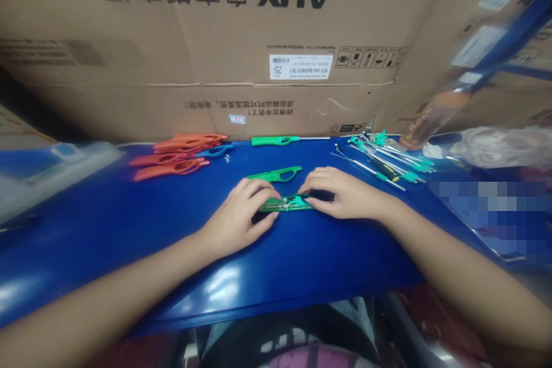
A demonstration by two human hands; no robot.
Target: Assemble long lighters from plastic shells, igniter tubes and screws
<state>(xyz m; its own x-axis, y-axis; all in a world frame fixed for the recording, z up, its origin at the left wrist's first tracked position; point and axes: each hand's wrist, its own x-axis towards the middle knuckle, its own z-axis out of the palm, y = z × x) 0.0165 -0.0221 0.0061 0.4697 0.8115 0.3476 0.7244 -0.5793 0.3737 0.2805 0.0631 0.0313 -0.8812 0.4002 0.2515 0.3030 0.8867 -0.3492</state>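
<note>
Low over the blue table, both hands are on a green lighter shell half (282,205) whose inner parts face up. My left hand (246,210) grips its left end between thumb and fingers. My right hand (330,192) pinches at the right end, where a small dark piece shows near the fingertips; what exactly it holds there is partly hidden. Just behind them lies another green shell half (276,175) with a trigger loop. Farther back, a green lighter (276,141) with a long metal rod lies flat.
Several orange lighter shells (172,168) and a blue one (213,151) lie at back left. Metal rods with green parts (392,155) and a black-yellow screwdriver (385,169) lie at back right, beside an orange bottle (433,121). A large cardboard box (194,57) stands behind the table (172,264).
</note>
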